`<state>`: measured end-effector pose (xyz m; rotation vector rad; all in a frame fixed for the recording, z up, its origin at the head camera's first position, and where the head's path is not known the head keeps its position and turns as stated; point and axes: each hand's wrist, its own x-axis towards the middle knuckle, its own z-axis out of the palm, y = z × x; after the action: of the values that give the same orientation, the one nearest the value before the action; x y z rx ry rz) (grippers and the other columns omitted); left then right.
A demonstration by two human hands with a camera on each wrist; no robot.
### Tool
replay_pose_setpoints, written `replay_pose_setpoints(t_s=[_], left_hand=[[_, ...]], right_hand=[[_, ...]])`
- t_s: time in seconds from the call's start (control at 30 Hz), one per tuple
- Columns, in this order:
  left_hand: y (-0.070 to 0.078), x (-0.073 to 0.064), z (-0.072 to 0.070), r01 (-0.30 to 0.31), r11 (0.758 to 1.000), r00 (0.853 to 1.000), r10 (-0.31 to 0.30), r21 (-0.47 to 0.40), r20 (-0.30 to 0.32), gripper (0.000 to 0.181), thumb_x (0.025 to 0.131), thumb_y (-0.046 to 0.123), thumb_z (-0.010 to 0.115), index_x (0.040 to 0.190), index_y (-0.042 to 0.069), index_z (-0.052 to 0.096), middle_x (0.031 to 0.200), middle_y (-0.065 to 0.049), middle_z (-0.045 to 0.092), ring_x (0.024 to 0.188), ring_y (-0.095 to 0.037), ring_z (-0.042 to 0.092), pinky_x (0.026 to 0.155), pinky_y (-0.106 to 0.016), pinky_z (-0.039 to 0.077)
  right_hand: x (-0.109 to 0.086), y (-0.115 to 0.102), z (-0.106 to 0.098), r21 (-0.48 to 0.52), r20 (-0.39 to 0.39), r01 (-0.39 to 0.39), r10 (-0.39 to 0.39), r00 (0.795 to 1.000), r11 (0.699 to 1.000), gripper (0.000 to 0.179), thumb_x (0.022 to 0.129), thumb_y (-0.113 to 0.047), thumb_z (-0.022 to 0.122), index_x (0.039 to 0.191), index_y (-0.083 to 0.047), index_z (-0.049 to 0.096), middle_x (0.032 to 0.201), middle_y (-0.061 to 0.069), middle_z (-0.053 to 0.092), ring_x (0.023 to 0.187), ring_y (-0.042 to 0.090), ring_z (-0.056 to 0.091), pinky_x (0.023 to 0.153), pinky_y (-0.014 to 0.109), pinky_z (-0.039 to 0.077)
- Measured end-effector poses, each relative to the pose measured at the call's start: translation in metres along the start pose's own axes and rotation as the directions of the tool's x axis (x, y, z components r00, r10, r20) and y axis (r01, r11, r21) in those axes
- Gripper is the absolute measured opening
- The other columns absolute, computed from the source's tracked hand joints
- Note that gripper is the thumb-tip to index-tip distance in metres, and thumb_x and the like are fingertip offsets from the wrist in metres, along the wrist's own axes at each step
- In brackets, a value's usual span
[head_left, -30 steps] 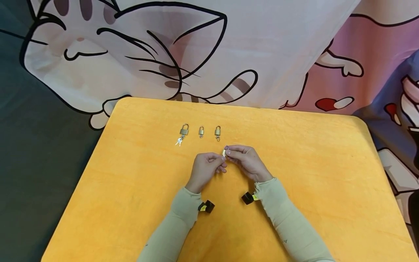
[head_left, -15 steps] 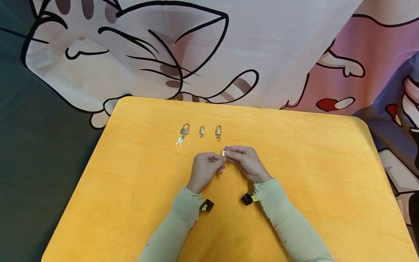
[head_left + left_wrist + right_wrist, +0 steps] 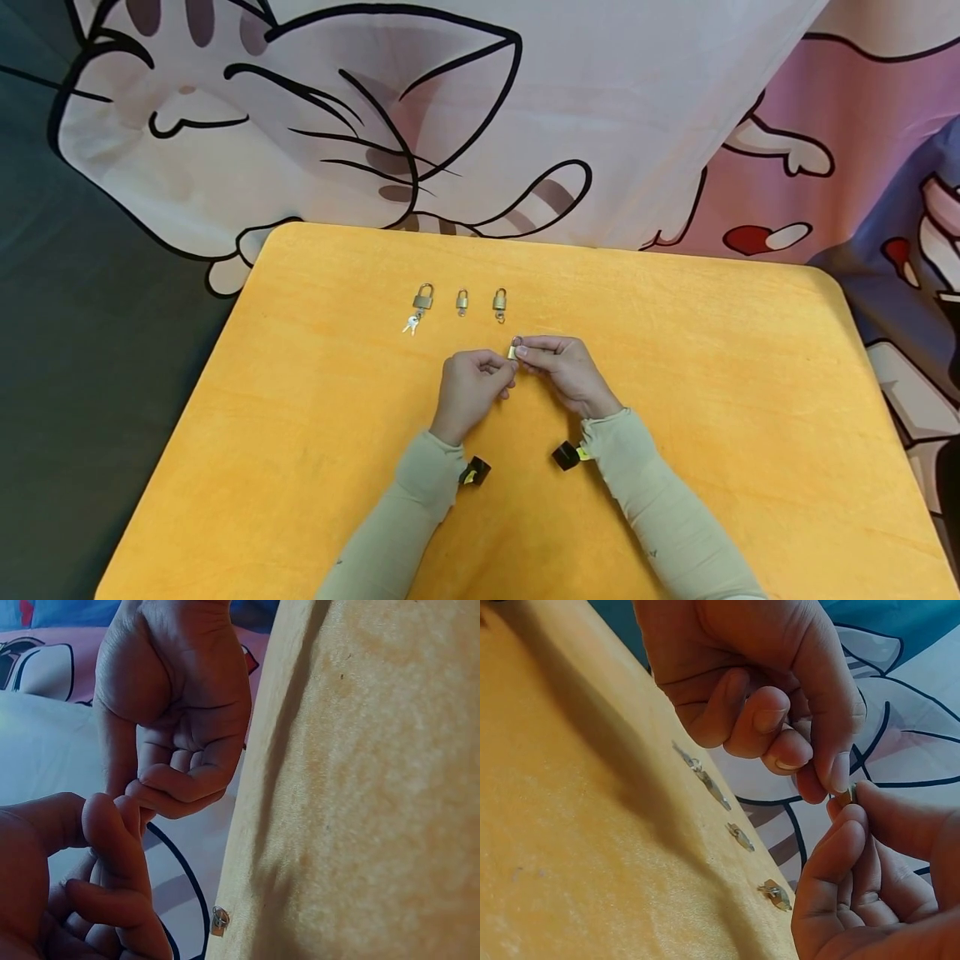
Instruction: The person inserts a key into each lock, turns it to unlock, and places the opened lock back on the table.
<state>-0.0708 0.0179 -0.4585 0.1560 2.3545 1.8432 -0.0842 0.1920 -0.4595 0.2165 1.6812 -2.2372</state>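
A small brass padlock [image 3: 513, 352] with a silvery shackle is held up over the table between both hands. My right hand [image 3: 561, 371] pinches its body between thumb and fingers. From the other side, my left hand [image 3: 471, 387] pinches at the padlock's lower end with thumb and forefinger; the fingertips hide what exactly they grip there. In the right wrist view only a sliver of brass shows between the fingertips. Beyond the hands lie a larger padlock [image 3: 422, 302] with keys [image 3: 412, 324], a small padlock [image 3: 462, 302] and a medium padlock [image 3: 500, 302], in a row.
The yellow table [image 3: 300, 417] lies under both forearms. Behind its far edge hangs a cloth [image 3: 645, 108] with cartoon cats. A black wrist camera [image 3: 478, 472] sits at the left cuff, another black camera [image 3: 566, 455] at the right cuff.
The left hand's lower fingers have drawn in slightly, and the held padlock sits a touch lower. The row of padlocks is unchanged.
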Motion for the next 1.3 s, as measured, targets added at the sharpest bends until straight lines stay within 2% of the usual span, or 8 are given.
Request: replay_pose_setpoints(t_s=[0.37,0.73,1.07,1.3], left_hand=[[0.0037,-0.0026,0.001,-0.031,0.997,0.999,0.032,0.073,-0.012,0.016,0.091,0.01,0.073,0.079,0.0,0.076,0.062,0.004,0.068,0.049,-0.013,0.063,0.044,-0.025,0.046],[0.0042,-0.0037,0.0032,-0.049,0.99,0.998,0.054,0.136,-0.029,0.015,0.09,0.009,0.074,0.075,0.008,0.075,0.061,0.006,0.066,0.047,-0.009,0.061,0.043,-0.026,0.046],[0.0052,-0.0048,0.0047,-0.113,0.958,0.991,0.129,0.265,-0.043,0.014,0.089,0.008,0.073,0.074,0.009,0.074,0.054,0.009,0.061,0.044,-0.001,0.055,0.043,-0.022,0.044],[0.0046,-0.0047,0.0062,-0.181,0.92,0.974,0.217,0.349,-0.068,0.015,0.084,0.006,0.075,0.07,0.009,0.074,0.053,0.007,0.061,0.044,0.001,0.05,0.046,-0.019,0.044]], right_hand=[[-0.0011,-0.0002,0.0011,0.001,0.006,0.014,-0.014,1.0,1.0,0.023,0.094,0.006,0.064,0.114,0.017,0.066,0.106,0.009,0.074,0.091,0.012,0.07,0.082,0.027,0.057],[-0.0013,-0.0004,0.001,-0.037,0.002,0.026,-0.026,1.0,0.999,0.031,0.094,0.004,0.066,0.119,0.022,0.061,0.103,0.006,0.075,0.092,0.012,0.07,0.082,0.029,0.057],[0.0,0.0011,0.0002,-0.061,-0.003,0.031,-0.031,1.0,0.998,0.031,0.094,0.004,0.066,0.119,0.021,0.061,0.105,0.007,0.075,0.093,0.012,0.07,0.083,0.03,0.057],[0.0009,0.002,0.0009,-0.078,-0.014,0.035,-0.036,0.999,0.996,0.031,0.093,0.004,0.066,0.119,0.02,0.062,0.104,0.006,0.075,0.092,0.011,0.071,0.082,0.028,0.057]])
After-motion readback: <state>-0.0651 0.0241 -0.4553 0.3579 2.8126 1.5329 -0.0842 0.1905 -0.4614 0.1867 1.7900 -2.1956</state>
